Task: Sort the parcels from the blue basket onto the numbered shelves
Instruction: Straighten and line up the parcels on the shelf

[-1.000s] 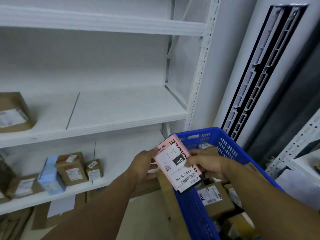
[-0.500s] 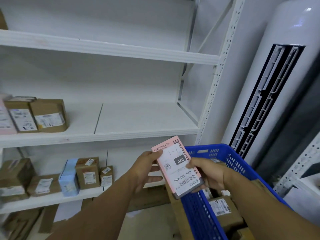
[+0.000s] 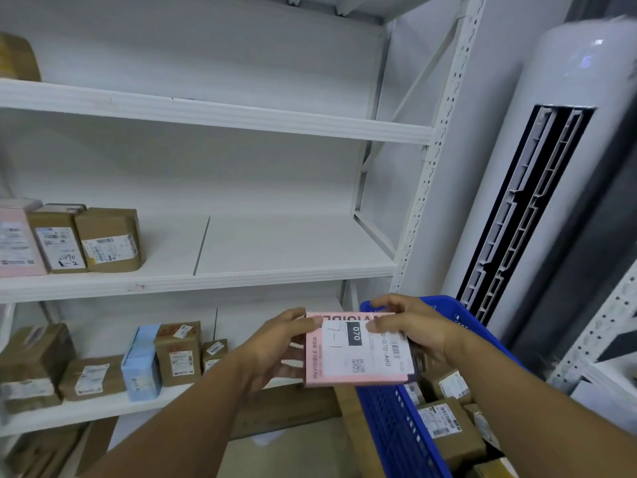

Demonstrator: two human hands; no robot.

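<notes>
Above the left rim of the blue basket [image 3: 389,419], a flat pink parcel [image 3: 362,360] is held almost level between two hands, with its white label facing up. The left hand [image 3: 275,343] grips the parcel's left edge, thumb on top and fingers curled under it. The right hand [image 3: 413,326] holds the far right corner, with the thumb pressed on the label and the fingers bent over the edge. Inside the basket, below the right hand, several brown parcels [image 3: 444,426] wait for sorting. To the left of the basket and higher stands the middle shelf [image 3: 275,250], and at about the basket's own height the lower shelf [image 3: 103,408], which already carries boxes. A handwritten mark on the label is perhaps a shelf number, but it is too unclear for me to read. I judge that the person is reading the label before choosing a shelf. The first risk is a wrong reading, because the label lies sideways to the viewer, so the parcel may go to the wrong shelf. The second is a slip: when one hand lets go to reach, the thin box hangs from one corner and could fall back into the basket or to the floor left of it.
</notes>
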